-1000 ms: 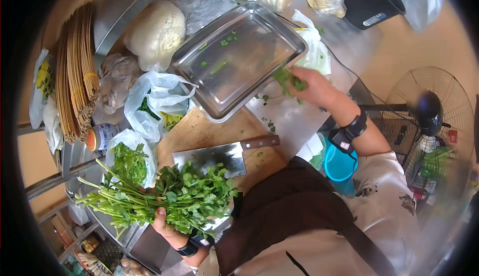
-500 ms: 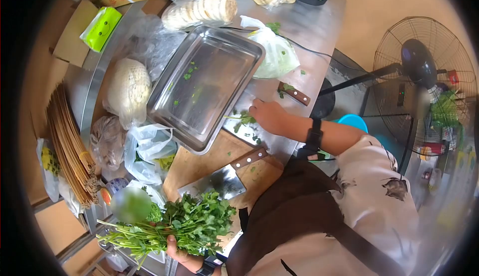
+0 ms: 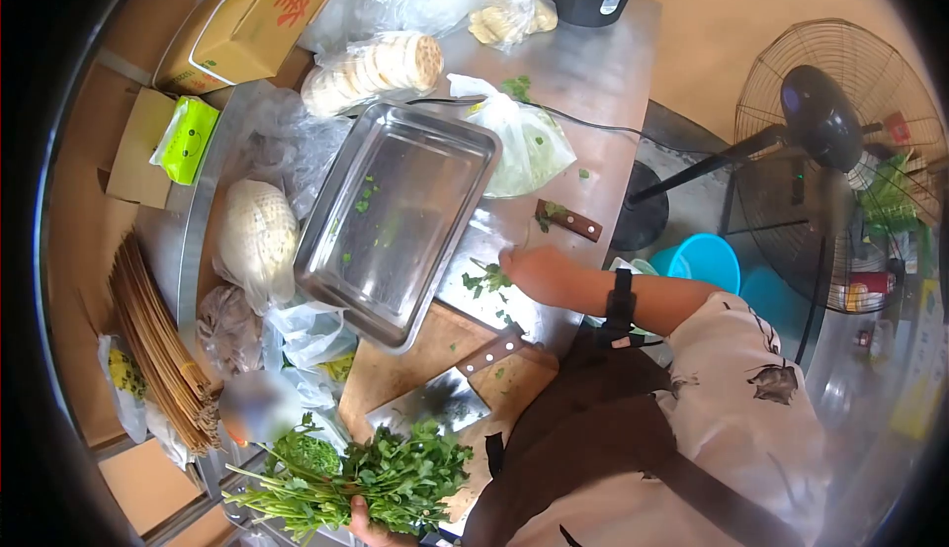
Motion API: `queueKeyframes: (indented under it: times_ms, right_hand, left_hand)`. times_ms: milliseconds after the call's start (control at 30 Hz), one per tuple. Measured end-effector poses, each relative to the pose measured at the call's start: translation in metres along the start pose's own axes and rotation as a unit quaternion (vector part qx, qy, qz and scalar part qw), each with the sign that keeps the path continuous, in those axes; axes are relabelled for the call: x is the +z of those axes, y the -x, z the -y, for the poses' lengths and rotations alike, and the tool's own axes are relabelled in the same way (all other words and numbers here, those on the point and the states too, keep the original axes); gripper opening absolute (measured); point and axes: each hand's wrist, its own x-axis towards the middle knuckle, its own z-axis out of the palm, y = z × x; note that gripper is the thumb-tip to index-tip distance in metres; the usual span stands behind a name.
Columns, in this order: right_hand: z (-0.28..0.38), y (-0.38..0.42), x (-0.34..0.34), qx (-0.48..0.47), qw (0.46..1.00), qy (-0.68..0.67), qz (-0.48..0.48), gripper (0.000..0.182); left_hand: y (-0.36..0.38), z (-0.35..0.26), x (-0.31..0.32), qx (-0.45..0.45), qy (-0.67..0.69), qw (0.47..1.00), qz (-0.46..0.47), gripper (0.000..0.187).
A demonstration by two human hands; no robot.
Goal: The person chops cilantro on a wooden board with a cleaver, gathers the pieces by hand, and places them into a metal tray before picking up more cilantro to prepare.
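A large leafy bunch of cilantro [image 3: 410, 473] is gripped by my left hand [image 3: 368, 524] at the bottom of the view, its stems pointing left. My right hand [image 3: 539, 272] is low over the metal table, fingers closed on a small cilantro sprig [image 3: 488, 278]; its fingertips are partly hidden. Between the hands, a cleaver [image 3: 435, 399] with a brown handle lies flat on the wooden cutting board [image 3: 381, 374]. Beyond it, a steel tray [image 3: 395, 221] with a few leaf scraps overlaps the board's edge. Another brown knife handle [image 3: 576, 221] lies above my right hand.
A bag of greens [image 3: 524, 147] stands right of the tray, near a cable. Bagged round flatbreads [image 3: 371, 73] and other plastic bags line the back and left. Skewers [image 3: 163, 339] stand at far left. A fan [image 3: 820, 117] and blue bucket [image 3: 702, 262] are at right.
The view has tilted, so the table's contents sit lower in the picture. My right hand stays by the sprig on the table; my left hand still holds the bunch.
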Motion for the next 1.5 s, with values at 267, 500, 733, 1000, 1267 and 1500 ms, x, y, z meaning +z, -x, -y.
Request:
queueKeyframes:
  times_ms: [267,500,733,1000,1267,1500]
  right_hand:
    - [0.002,-0.015,-0.042,0.025,0.986,-0.165,0.022,0.019]
    - [-0.165,-0.093,-0.099,0.237,0.932,-0.165,-0.219,0.030]
    - [-0.262,-0.131,-0.060,0.279,0.929,-0.160,-0.182,0.030]
    - [-0.148,-0.088,-0.156,0.113,0.903,-0.260,-0.322,0.022]
    - [0.014,-0.046,-0.124,-0.080,0.907,-0.405,-0.080,0.019]
    - [0.193,-0.032,-0.075,-0.241,0.911,-0.322,0.085,0.030]
  left_hand:
    - [0.014,-0.008,-0.013,-0.018,-0.121,0.992,-0.039,0.062]
    - [0.023,-0.002,-0.031,-0.035,-0.281,0.957,-0.056,0.058]
    - [0.040,0.000,-0.104,0.037,-0.642,0.766,0.012,0.055]
    - [0.008,0.052,-0.030,0.171,-0.658,0.733,0.013,0.063]
    - [-0.019,0.126,-0.045,0.199,-0.703,0.683,-0.007,0.095]
    - [-0.017,0.140,-0.045,0.238,-0.675,0.698,0.005,0.090]
